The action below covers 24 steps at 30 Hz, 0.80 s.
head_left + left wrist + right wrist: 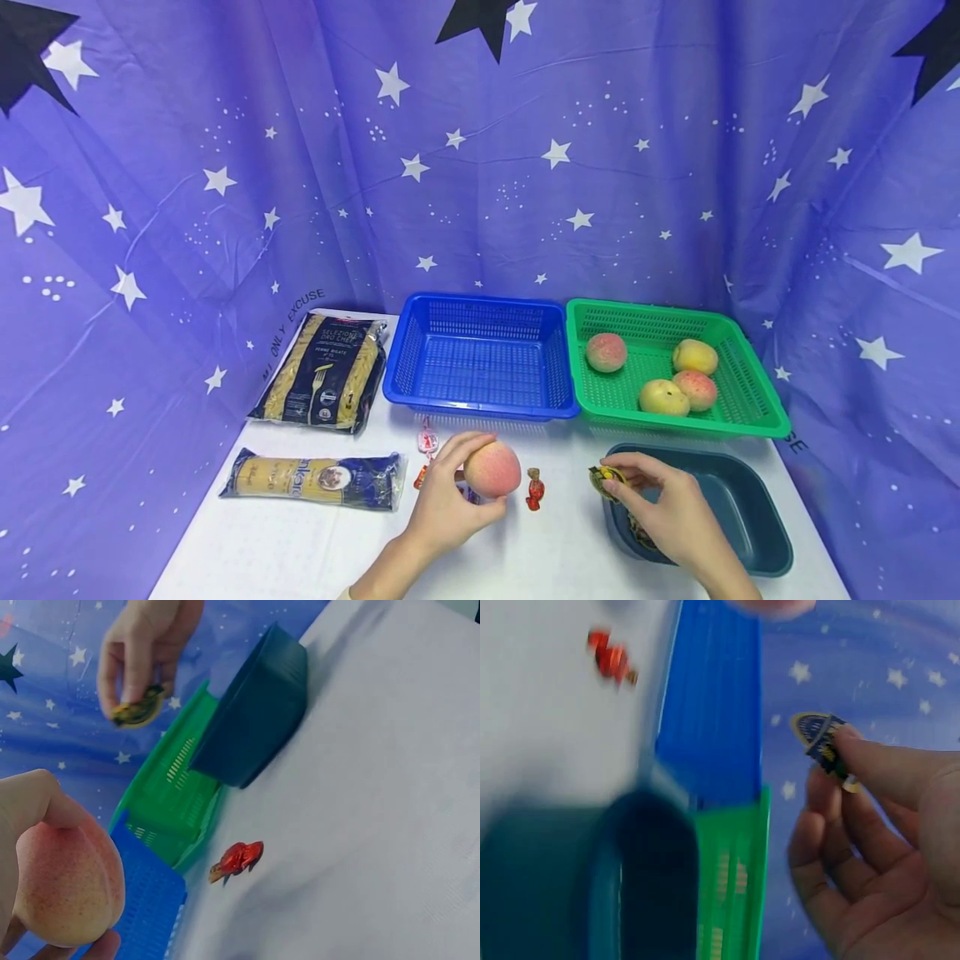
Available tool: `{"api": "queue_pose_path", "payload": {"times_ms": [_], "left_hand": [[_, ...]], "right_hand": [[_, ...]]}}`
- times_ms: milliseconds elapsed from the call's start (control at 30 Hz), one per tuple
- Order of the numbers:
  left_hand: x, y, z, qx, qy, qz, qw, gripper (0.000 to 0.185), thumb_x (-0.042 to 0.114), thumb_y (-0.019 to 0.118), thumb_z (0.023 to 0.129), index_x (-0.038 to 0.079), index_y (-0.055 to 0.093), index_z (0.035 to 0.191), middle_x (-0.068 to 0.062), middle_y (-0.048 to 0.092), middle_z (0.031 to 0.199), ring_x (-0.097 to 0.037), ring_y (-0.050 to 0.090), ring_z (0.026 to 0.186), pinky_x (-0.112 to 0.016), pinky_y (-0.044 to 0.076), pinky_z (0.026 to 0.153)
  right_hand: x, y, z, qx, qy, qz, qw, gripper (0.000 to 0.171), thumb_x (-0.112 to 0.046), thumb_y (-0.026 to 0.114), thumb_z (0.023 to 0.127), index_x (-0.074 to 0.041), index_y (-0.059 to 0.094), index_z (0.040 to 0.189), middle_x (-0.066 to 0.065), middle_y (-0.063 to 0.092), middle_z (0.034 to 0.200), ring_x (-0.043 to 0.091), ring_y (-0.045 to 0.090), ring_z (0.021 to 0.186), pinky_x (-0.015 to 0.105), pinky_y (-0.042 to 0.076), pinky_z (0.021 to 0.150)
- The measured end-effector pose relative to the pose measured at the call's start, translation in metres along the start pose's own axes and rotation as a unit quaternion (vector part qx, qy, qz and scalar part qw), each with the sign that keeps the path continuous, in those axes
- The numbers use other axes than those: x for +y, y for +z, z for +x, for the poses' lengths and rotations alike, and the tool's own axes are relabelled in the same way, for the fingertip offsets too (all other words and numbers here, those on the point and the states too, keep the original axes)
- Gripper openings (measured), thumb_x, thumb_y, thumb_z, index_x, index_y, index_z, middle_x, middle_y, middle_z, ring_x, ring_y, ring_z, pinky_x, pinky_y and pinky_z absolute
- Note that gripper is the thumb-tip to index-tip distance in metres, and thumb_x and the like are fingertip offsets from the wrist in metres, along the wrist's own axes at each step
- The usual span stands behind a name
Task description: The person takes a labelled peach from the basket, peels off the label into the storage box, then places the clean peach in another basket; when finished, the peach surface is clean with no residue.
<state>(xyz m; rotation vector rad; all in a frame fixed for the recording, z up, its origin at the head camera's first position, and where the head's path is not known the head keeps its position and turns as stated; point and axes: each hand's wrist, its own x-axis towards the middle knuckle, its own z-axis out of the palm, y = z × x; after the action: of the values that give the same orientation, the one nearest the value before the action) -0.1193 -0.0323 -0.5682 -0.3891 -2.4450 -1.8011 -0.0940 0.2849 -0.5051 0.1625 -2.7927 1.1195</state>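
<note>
Two hands: I see both low over the near edge of the white table (285, 542), each holding something.
Left hand (442, 508): fingers curled round a peach (492, 469), lifted just above the table, in front of the blue basket (480, 354).
Right hand (671, 508): thumb and fingers pinch a small dark and yellow wrapped candy (606, 482), held over the near left rim of the dark teal tub (742, 517).
Red candy (534, 489): lying on the table between my two hands, just beside the peach.
Other sweets: a red and white wrapper (427, 440) lies near the blue basket's front, partly hidden by the left hand.
Spaghetti packet (315, 481): flat on the table, left of the left hand.
Penne bag (324, 372): farther back on the left, beside the blue basket.
Green basket (742, 400): touching the blue basket's right side, holding four peaches (663, 397).
Backdrop (480, 167): purple star cloth behind and at both sides.
</note>
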Motion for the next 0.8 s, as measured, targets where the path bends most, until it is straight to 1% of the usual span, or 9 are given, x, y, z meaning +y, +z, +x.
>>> {"api": "queue_pose_path", "payload": {"times_ms": [100, 200, 333, 433, 500, 633, 733, 800], "left_hand": [[0.000, 0.001, -0.001, -0.001, 0.001, 0.003, 1.0000, 0.085, 0.011, 0.097, 0.070, 0.040, 0.070, 0.144, 0.014, 0.065, 0.148, -0.017, 0.067, 0.130, -0.029, 0.063, 0.094], [-0.001, 0.001, -0.001, -0.005, 0.001, 0.004, 1.0000, 0.084, 0.011, 0.098, 0.070, 0.041, 0.070, 0.144, 0.015, 0.065, 0.148, -0.015, 0.066, 0.131, -0.028, 0.063, 0.094], [0.000, 0.001, 0.000, -0.011, -0.001, -0.002, 0.9999, 0.084, 0.010, 0.098, 0.070, 0.040, 0.070, 0.144, 0.015, 0.065, 0.148, -0.016, 0.066, 0.132, -0.029, 0.063, 0.095], [0.000, 0.001, 0.001, -0.016, 0.000, -0.008, 0.9998, 0.084, 0.009, 0.097, 0.071, 0.039, 0.069, 0.145, 0.014, 0.064, 0.149, -0.016, 0.066, 0.132, -0.029, 0.063, 0.096], [0.001, 0.001, 0.001, -0.019, 0.002, -0.010, 0.9998, 0.084, 0.009, 0.097, 0.071, 0.038, 0.069, 0.145, 0.013, 0.064, 0.150, -0.017, 0.066, 0.133, -0.030, 0.063, 0.096], [0.003, 0.001, 0.002, -0.026, 0.005, -0.020, 0.9994, 0.084, 0.008, 0.097, 0.071, 0.037, 0.069, 0.145, 0.013, 0.064, 0.150, -0.018, 0.066, 0.133, -0.030, 0.064, 0.096], [0.004, 0.001, 0.001, -0.029, 0.005, -0.028, 0.9992, 0.084, 0.007, 0.096, 0.071, 0.037, 0.070, 0.145, 0.012, 0.064, 0.151, -0.018, 0.066, 0.132, -0.030, 0.064, 0.096], [0.004, 0.002, 0.001, -0.029, 0.004, -0.029, 0.9991, 0.084, 0.007, 0.096, 0.071, 0.036, 0.070, 0.145, 0.012, 0.064, 0.151, -0.018, 0.067, 0.132, -0.031, 0.065, 0.096]], "right_hand": [[0.018, -0.019, 0.007, -0.062, 0.026, -0.016, 0.998, 0.024, -0.014, 0.086, 0.097, -0.023, 0.082, 0.119, -0.011, 0.077, 0.093, 0.001, 0.067, 0.081, 0.024, 0.059, 0.072], [0.035, -0.034, 0.013, -0.141, 0.023, -0.011, 0.990, 0.020, -0.014, 0.082, 0.101, -0.019, 0.080, 0.120, -0.008, 0.077, 0.100, 0.002, 0.065, 0.080, 0.024, 0.056, 0.070], [0.055, -0.044, 0.020, -0.242, 0.008, 0.022, 0.970, 0.015, -0.015, 0.077, 0.104, -0.013, 0.077, 0.119, -0.003, 0.076, 0.102, 0.003, 0.063, 0.081, 0.025, 0.054, 0.069], [0.069, -0.046, 0.024, -0.294, -0.004, 0.059, 0.954, 0.013, -0.013, 0.075, 0.105, -0.009, 0.076, 0.117, 0.000, 0.075, 0.098, 0.005, 0.065, 0.082, 0.026, 0.055, 0.068], [0.077, -0.046, 0.025, -0.319, -0.004, 0.083, 0.944, 0.013, -0.011, 0.075, 0.104, -0.006, 0.075, 0.117, 0.003, 0.075, 0.097, 0.006, 0.066, 0.082, 0.026, 0.056, 0.068], [0.088, -0.046, 0.028, -0.351, 0.010, 0.112, 0.929, 0.014, -0.005, 0.074, 0.103, -0.001, 0.075, 0.117, 0.009, 0.076, 0.095, 0.008, 0.067, 0.081, 0.025, 0.056, 0.069], [0.091, -0.046, 0.029, -0.366, 0.011, 0.112, 0.924, 0.014, -0.003, 0.074, 0.103, -0.001, 0.075, 0.117, 0.011, 0.076, 0.096, 0.008, 0.067, 0.083, 0.024, 0.056, 0.071], [0.090, -0.046, 0.030, -0.373, 0.010, 0.103, 0.922, 0.014, -0.004, 0.074, 0.103, -0.001, 0.075, 0.117, 0.011, 0.076, 0.099, 0.010, 0.069, 0.085, 0.025, 0.057, 0.072]]}}
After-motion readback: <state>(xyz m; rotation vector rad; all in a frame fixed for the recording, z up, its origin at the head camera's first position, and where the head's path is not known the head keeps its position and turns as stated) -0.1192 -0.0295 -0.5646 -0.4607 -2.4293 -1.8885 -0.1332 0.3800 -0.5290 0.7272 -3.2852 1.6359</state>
